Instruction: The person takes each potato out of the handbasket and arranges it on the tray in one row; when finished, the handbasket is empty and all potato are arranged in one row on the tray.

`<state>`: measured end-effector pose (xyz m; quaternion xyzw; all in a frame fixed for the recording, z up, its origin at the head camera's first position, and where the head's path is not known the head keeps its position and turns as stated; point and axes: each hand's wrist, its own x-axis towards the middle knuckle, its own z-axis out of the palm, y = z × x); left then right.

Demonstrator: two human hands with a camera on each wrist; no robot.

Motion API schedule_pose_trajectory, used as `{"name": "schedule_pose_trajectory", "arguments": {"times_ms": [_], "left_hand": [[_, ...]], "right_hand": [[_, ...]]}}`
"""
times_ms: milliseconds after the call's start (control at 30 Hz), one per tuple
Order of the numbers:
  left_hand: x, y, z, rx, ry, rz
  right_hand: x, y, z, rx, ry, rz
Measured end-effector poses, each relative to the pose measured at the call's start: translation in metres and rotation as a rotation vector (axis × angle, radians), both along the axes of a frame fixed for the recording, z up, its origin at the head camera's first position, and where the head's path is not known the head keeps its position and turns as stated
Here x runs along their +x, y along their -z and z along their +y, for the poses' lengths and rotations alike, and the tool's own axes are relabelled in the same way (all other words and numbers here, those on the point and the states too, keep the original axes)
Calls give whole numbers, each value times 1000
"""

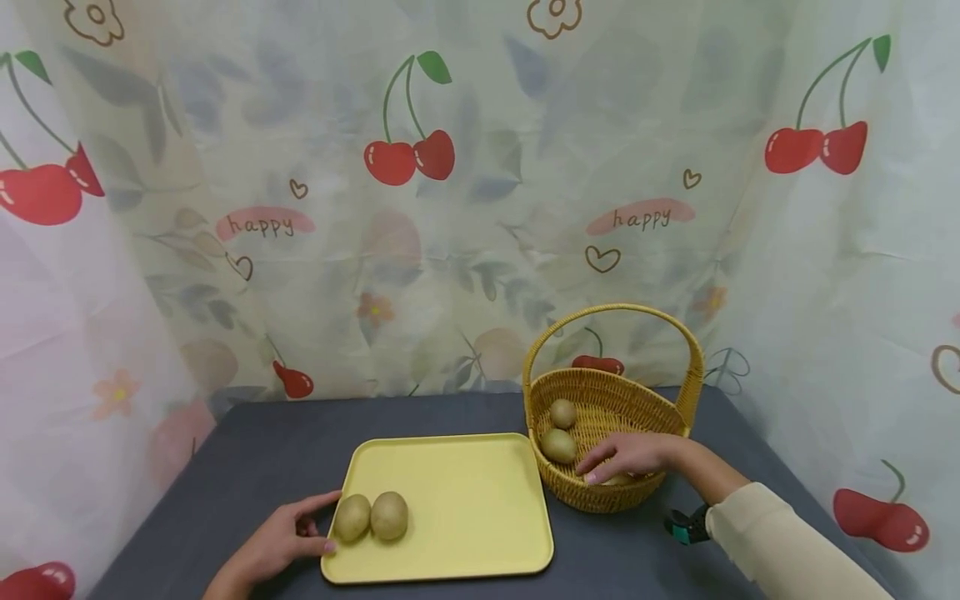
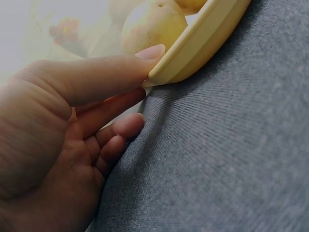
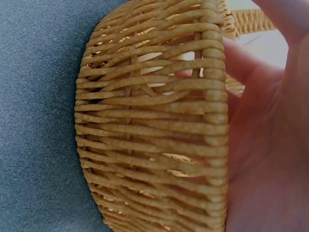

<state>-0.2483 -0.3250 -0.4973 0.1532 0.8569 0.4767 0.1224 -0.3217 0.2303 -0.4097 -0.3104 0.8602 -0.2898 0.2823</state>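
Observation:
On a yellow tray (image 1: 480, 508) lie two potatoes (image 1: 389, 516) side by side, near its left edge. My left hand (image 1: 272, 542) holds the tray at its front left corner; in the left wrist view the thumb (image 2: 108, 75) rests on the rim and the other fingers curl below it. My right hand (image 1: 630, 454) reaches over the front rim into a wicker basket (image 1: 600, 498). Two potatoes (image 1: 559, 446) show at the basket's left side, and part of another (image 1: 619, 480) lies under the right hand. The basket wall hides most right fingers in the right wrist view.
The basket's tall arched handle (image 1: 615, 307) stands above the right forearm. A dark grey cloth (image 1: 292, 442) covers the table. Behind and at both sides hangs a curtain (image 1: 480, 250) printed with cherries. A dark band with a teal part (image 1: 686, 527) sits below the right wrist.

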Motion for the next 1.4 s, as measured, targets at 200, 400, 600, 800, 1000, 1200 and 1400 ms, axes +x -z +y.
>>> {"name": "schedule_pose_trajectory", "arguments": {"times_ms": [200, 400, 600, 800, 1000, 1200, 1400], "left_hand": [[-1, 1, 0, 25, 8, -1], [-1, -2, 0, 21, 12, 13], [-1, -2, 0, -1, 8, 21], [-2, -1, 0, 19, 9, 15], [-1, -1, -1, 30, 14, 19], [-1, 1, -1, 36, 17, 11], [-1, 2, -2, 34, 15, 3]], "right_hand": [[3, -1, -5, 71, 20, 6], [2, 2, -7, 57, 28, 65], [0, 8, -2, -84, 33, 127], [1, 15, 1, -334, 116, 126], [7, 10, -11, -496, 186, 204], [16, 2, -27, -591, 215, 189], [26, 1, -49, -633, 219, 194]]}}
